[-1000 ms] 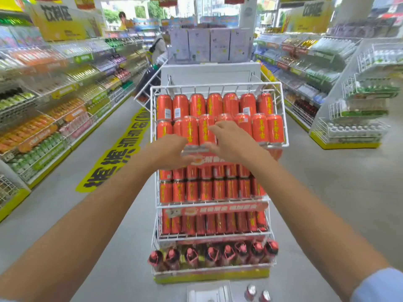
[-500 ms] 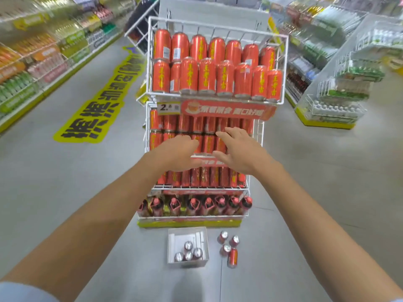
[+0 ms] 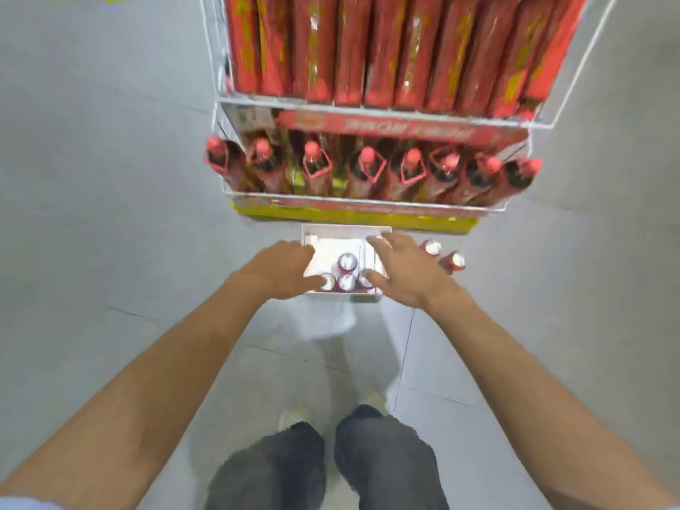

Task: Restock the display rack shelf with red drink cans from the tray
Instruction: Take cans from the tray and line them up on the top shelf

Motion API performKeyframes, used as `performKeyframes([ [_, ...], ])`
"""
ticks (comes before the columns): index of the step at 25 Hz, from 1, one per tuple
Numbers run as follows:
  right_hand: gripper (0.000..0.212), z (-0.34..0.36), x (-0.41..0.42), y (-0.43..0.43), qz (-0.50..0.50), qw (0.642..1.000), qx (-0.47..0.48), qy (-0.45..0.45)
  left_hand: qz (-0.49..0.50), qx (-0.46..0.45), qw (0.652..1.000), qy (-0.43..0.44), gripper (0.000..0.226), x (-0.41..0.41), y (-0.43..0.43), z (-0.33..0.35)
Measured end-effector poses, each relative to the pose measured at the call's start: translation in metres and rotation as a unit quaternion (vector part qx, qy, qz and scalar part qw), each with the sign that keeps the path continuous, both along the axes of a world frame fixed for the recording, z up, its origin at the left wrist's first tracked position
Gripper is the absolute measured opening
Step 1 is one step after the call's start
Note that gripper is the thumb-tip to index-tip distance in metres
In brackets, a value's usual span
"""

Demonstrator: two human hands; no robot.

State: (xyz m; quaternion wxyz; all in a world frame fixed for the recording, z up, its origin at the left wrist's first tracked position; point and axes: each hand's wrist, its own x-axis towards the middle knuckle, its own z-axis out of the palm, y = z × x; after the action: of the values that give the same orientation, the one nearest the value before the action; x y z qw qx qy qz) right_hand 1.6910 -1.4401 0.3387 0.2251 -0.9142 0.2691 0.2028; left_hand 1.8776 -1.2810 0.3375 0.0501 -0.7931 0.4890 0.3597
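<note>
A white tray (image 3: 333, 233) lies on the floor in front of the wire display rack (image 3: 371, 104). Several red drink cans (image 3: 347, 261) stand upright in it, silver tops showing. My left hand (image 3: 279, 268) hovers over the tray's left side, fingers spread, holding nothing. My right hand (image 3: 403, 268) hangs over the tray's right side, also spread and empty. The rack's shelf above is packed with red cans (image 3: 386, 46), blurred by motion.
Two loose red cans (image 3: 443, 254) stand on the floor right of the tray. Red-capped bottles (image 3: 368, 171) fill the rack's bottom tier above a yellow base (image 3: 353, 215). My legs and shoes (image 3: 331, 454) stand on grey floor tiles just behind the tray.
The view has swung down from the rack's shelves to the floor. Both hands have dropped from the shelf front to just above the tray.
</note>
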Motion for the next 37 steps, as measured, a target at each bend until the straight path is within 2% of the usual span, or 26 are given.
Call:
performKeyframes([
  [3, 0.069, -0.149, -0.015, 0.007, -0.009, 0.999, 0.021, 0.035, 0.021, 0.023, 0.999, 0.016, 0.063, -0.009, 0.010, -0.149],
  [5, 0.069, -0.220, -0.016, 0.001, -0.013, 0.999, 0.021, 0.035, 0.023, 0.019, 0.999, 0.022, 0.065, -0.011, 0.004, -0.216],
  [8, 0.070, -0.296, -0.015, -0.014, -0.032, 0.999, 0.016, 0.022, 0.035, -0.011, 0.999, 0.015, 0.057, -0.005, -0.012, -0.288],
  [12, 0.073, -0.351, -0.013, -0.027, -0.062, 0.997, 0.035, 0.016, 0.041, -0.014, 0.999, 0.010, 0.050, -0.002, -0.028, -0.347],
  [15, 0.074, -0.372, -0.012, -0.028, -0.058, 0.997, 0.044, 0.005, 0.055, -0.016, 0.998, 0.023, 0.034, -0.008, -0.034, -0.376],
  [21, 0.072, -0.385, -0.016, -0.030, -0.071, 0.995, 0.044, -0.044, 0.080, -0.057, 0.994, 0.038, 0.048, -0.004, -0.041, -0.398],
  [25, 0.064, -0.387, -0.010, -0.038, -0.102, 0.990, 0.045, -0.087, 0.130, -0.101, 0.986, 0.007, 0.034, 0.001, -0.053, -0.406],
  [28, 0.052, -0.394, -0.006, -0.045, -0.177, 0.972, 0.068, -0.141, 0.176, -0.162, 0.971, -0.005, 0.026, 0.005, -0.060, -0.423],
  [30, 0.052, -0.401, -0.005, -0.046, -0.214, 0.958, 0.077, -0.174, 0.205, -0.181, 0.962, 0.016, 0.037, 0.008, -0.062, -0.435],
  [32, 0.045, -0.405, -0.005, -0.044, -0.235, 0.949, 0.085, -0.195, 0.280, -0.205, 0.934, 0.083, 0.048, 0.009, -0.061, -0.440],
  [34, 0.040, -0.402, -0.006, -0.043, -0.256, 0.937, 0.098, -0.216, 0.332, -0.220, 0.907, 0.137, 0.053, 0.010, -0.059, -0.432],
  [37, 0.033, -0.363, -0.010, -0.038, -0.274, 0.922, 0.110, -0.250, 0.342, -0.255, 0.892, 0.148, 0.052, 0.019, -0.057, -0.386],
])
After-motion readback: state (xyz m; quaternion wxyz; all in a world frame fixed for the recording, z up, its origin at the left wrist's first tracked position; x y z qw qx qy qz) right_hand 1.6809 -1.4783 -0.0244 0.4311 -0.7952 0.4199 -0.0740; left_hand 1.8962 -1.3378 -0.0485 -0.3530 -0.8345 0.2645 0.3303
